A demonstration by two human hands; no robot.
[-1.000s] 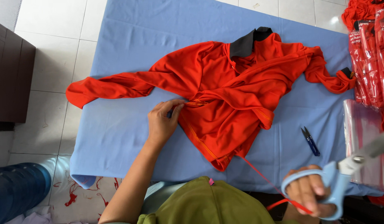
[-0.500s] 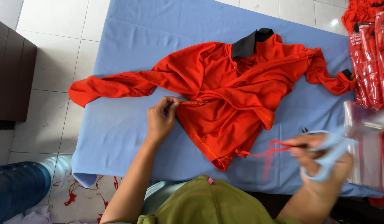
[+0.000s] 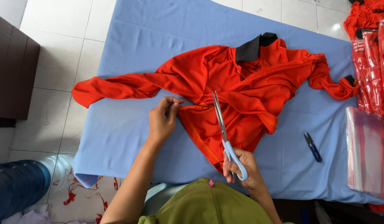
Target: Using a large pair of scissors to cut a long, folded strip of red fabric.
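An orange-red long-sleeved shirt (image 3: 225, 83) with a black collar lies crumpled on a table covered in blue cloth (image 3: 129, 137). My left hand (image 3: 163, 120) pinches the shirt's hem edge at its left corner and holds it taut. My right hand (image 3: 241, 168) grips blue-handled scissors (image 3: 225, 132), whose long blades lie over the hem and point away from me, toward the shirt's middle.
Small dark-blue thread snips (image 3: 313, 147) lie on the cloth to the right. Clear plastic bags (image 3: 366, 153) and bagged red garments (image 3: 372, 62) sit at the right edge. Red thread scraps (image 3: 76, 193) litter the tiled floor; a dark cabinet (image 3: 11, 79) stands left.
My right hand has swung the scissors in from the lower right and laid the blades over the shirt's hem. The left hand has kept its pinch on the hem.
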